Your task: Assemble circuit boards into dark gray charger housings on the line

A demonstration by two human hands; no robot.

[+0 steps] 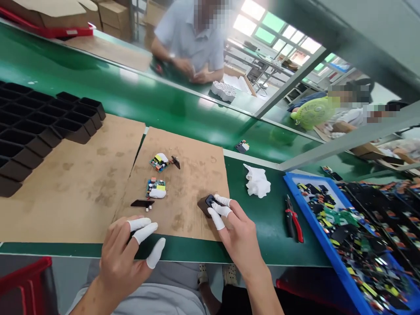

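Partly hidden under white-capped fingertips of the right hand (236, 236), pinched at the right edge of the cardboard mat (183, 175): black casing (204, 204). Lying flat; long axis and facing too covered to tell. Small, dark, matte, bluish patch on top. Left hand (126, 249) loosely spread, empty, over the mat's near edge.

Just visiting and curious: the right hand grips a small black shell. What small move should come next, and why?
Probably the left hand should reach forward for the nearer circuit board: it hovers empty, the board lies loose on the cardboard just ahead, and the right hand pinches the black shell.
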